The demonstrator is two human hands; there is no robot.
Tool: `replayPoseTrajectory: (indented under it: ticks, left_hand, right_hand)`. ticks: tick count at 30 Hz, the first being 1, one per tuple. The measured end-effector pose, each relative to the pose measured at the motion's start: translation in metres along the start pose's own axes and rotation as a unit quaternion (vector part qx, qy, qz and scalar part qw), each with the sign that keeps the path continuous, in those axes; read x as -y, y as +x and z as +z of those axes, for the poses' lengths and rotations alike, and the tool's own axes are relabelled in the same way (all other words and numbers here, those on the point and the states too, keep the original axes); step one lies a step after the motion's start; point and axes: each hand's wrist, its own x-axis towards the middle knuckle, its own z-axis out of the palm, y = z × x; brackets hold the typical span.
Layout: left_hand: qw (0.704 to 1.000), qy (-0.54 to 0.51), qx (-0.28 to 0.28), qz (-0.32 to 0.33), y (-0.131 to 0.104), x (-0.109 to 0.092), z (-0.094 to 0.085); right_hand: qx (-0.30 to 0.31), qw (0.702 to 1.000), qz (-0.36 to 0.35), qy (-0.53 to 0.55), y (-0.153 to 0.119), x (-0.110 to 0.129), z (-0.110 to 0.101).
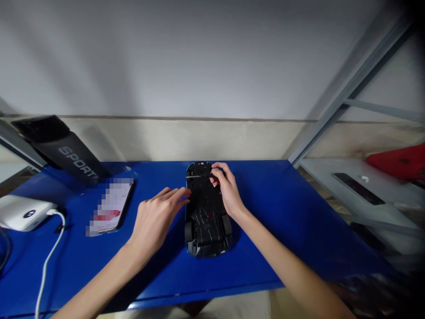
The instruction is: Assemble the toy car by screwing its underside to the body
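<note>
A black toy car (pixel 206 204) lies upside down on the blue table, its underside and wheels facing up. My left hand (pixel 156 212) is at the car's left edge, fingers bent and fingertips against its side. With bent fingers my right hand (pixel 227 188) pinches a thin tool at the car's upper right. The tool looks like a screwdriver (pixel 195 176); its slim grey shaft lies level across the upper end of the underside. Part of its handle is hidden by my fingers.
On the left are a phone (pixel 111 206), a dark box marked SPORT (pixel 73 155) and a white power bank (pixel 28 212) with a white cable (pixel 49 257). A metal frame (pixel 325 126) rises at the right. Beyond it, a dark phone-like slab (pixel 358 188) and a red item (pixel 398 161) lie on a pale surface.
</note>
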Motion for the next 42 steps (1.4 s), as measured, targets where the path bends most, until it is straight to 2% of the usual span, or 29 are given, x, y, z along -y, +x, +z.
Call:
replayPoseTrajectory:
  ticks: [10, 19, 27, 31, 34, 36, 38, 42]
  left_hand:
    - [1.000, -0.002, 0.018, -0.024, 0.005, 0.008, 0.001]
    - [0.990, -0.129, 0.039, -0.029, 0.010, 0.017, 0.000]
    - [0.964, -0.258, 0.065, -0.019, 0.027, 0.028, 0.004]
    - [0.917, -0.383, 0.108, -0.022, 0.029, 0.037, 0.015]
    - [0.905, -0.417, 0.079, -0.024, 0.026, 0.044, 0.029]
    - [0.904, -0.424, 0.048, -0.037, 0.023, 0.047, 0.039]
    - [0.894, -0.444, 0.044, -0.044, 0.020, 0.048, 0.046]
    - [0.855, -0.510, 0.092, -0.035, 0.015, 0.044, 0.055]
  right_hand:
    - [-0.001, 1.000, -0.001, -0.006, 0.000, -0.002, 0.000]
    - [0.009, 1.000, -0.007, 0.005, -0.001, 0.004, 0.007]
    - [0.011, 1.000, -0.001, -0.007, 0.001, 0.000, 0.004]
    - [0.009, 1.000, 0.004, -0.021, 0.003, -0.003, 0.000]
    - [0.004, 1.000, 0.001, -0.029, 0.004, -0.004, -0.002]
    - [0.012, 0.998, -0.008, -0.054, 0.005, 0.000, -0.003]
    - [0.032, 0.991, -0.033, -0.122, 0.006, 0.008, -0.003]
    - [0.128, 0.934, -0.107, -0.316, 0.009, 0.034, 0.006]
